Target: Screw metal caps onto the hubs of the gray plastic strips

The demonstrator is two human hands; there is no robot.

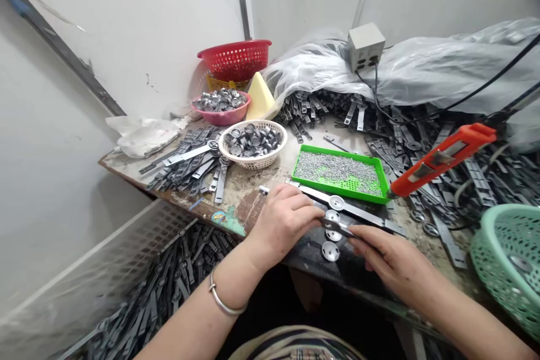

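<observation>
Between both hands, above the front edge of the table, is a narrow dark grey strip part (337, 227) with a ring-like section. My left hand (284, 219) pinches its left end, and my right hand (386, 250) grips the other end. A pale rod tip (264, 189) sticks out behind my left hand; I cannot tell what it belongs to. Beneath the strip, several round silver caps (330, 251) lie in a row on a dark surface. Just beyond them rests a long grey strip with a round dish (336, 202) at its middle.
A green tray (343, 196) holds tiny metal pieces. An orange electric screwdriver (442, 158) hangs at right, above a mint basket (502, 242). White (253, 162) and pink (221, 118) baskets hold round caps. Strip piles (194, 160) lie left; a grey box (366, 48) stands behind.
</observation>
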